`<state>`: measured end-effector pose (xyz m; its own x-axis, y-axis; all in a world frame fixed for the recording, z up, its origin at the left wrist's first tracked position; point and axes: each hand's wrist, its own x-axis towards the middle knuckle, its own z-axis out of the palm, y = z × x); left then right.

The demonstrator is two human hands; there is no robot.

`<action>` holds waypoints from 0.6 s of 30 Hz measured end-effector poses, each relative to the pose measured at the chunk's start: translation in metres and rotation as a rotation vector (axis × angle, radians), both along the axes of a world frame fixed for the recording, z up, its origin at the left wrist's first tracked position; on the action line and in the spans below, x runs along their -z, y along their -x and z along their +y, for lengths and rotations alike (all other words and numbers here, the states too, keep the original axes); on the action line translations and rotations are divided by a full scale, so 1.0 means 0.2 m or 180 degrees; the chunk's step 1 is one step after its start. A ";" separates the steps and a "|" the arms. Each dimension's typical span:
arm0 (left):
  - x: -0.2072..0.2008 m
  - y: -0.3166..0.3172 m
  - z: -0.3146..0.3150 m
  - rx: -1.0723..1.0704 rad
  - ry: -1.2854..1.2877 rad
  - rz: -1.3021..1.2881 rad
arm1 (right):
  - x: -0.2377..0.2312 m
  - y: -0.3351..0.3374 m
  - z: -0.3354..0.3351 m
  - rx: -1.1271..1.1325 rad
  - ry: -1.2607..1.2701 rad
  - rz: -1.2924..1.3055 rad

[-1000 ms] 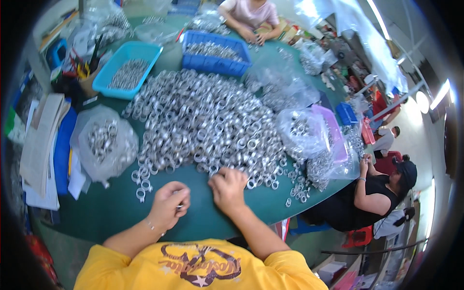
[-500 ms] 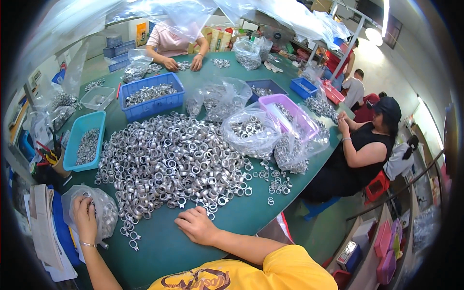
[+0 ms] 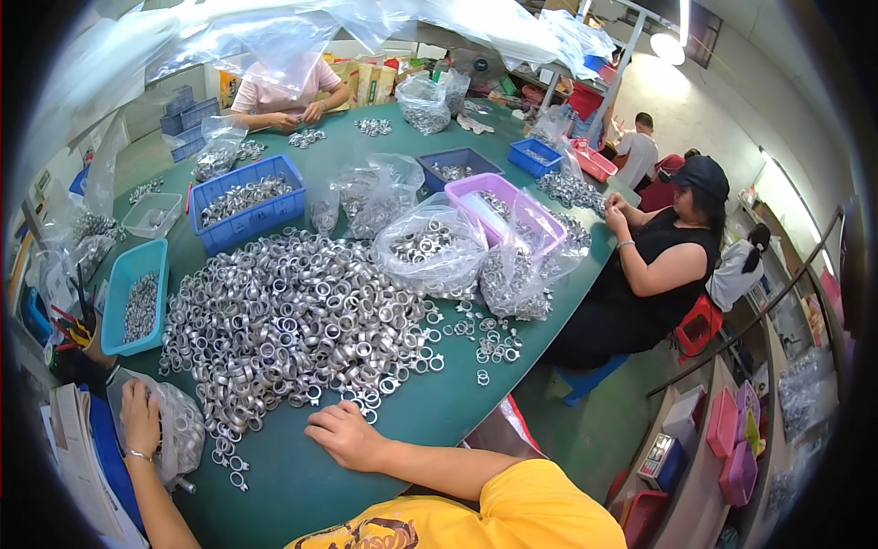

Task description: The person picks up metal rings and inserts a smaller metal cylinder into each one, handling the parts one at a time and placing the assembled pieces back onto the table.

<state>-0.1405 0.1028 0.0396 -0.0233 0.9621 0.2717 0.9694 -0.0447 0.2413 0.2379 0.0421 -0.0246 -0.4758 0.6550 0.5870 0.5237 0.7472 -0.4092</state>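
A big heap of silvery metal rings with small lugs (image 3: 283,320) covers the middle of the green table (image 3: 302,499). At its near left stands a clear plastic bag (image 3: 181,430) full of similar metal parts. My left hand (image 3: 139,421) is at the bag's mouth, its fingers bent over the plastic; whether a ring is under the fingertips is hidden. My right hand (image 3: 349,439) rests on the tabletop just below the near edge of the heap, fingers loosely spread and nothing seen in them.
Filled tubs surround the heap: turquoise (image 3: 137,297), blue (image 3: 247,203) and purple (image 3: 508,220). Open plastic bags of parts (image 3: 432,249) lie beyond. One co-worker (image 3: 663,256) sits at the right edge, another (image 3: 288,91) across the table. Papers (image 3: 84,448) stand at my left.
The view has swung slightly, shifting the scene to the left. My left hand stays at the bag and my right hand on the table. The co-worker opposite has brought both hands closer together.
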 end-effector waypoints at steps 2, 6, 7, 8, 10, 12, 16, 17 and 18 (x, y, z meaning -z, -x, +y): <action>0.00 0.00 -0.03 0.0234 0.0104 0.0269 | 0.01 0.00 0.00 0.0048 -0.0006 -0.0002; -0.03 -0.03 -0.08 0.0323 0.0066 0.0163 | 0.03 -0.01 -0.01 0.0158 0.0042 0.0070; -0.05 -0.04 -0.09 0.0212 0.0041 0.0087 | 0.03 0.00 -0.01 0.0122 0.0059 0.0063; -0.06 -0.06 -0.09 0.0230 0.0025 0.0114 | 0.03 0.00 0.00 0.0087 0.0074 0.0057; -0.10 -0.09 -0.11 0.0064 -0.0990 0.0032 | 0.02 0.03 0.01 0.0019 0.0047 0.0139; -0.22 -0.32 -0.10 0.0114 -0.1160 -0.0190 | 0.03 0.04 0.02 -0.0012 0.0091 0.0150; -0.24 -0.83 0.06 0.1462 -0.0771 -0.0959 | 0.05 -0.03 0.01 0.0043 0.0085 0.0124; -0.22 -0.90 0.14 0.1481 -0.0797 -0.0683 | 0.04 -0.04 0.01 0.0053 0.0016 0.0119; -0.16 -0.95 0.22 0.1496 -0.0828 -0.0423 | 0.03 -0.04 0.01 0.0057 -0.0007 0.0085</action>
<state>0.0497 0.1471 0.0708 0.3420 0.7788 0.5259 0.7927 -0.5397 0.2836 0.2464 0.0431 -0.0307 -0.4480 0.6621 0.6008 0.5260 0.7386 -0.4217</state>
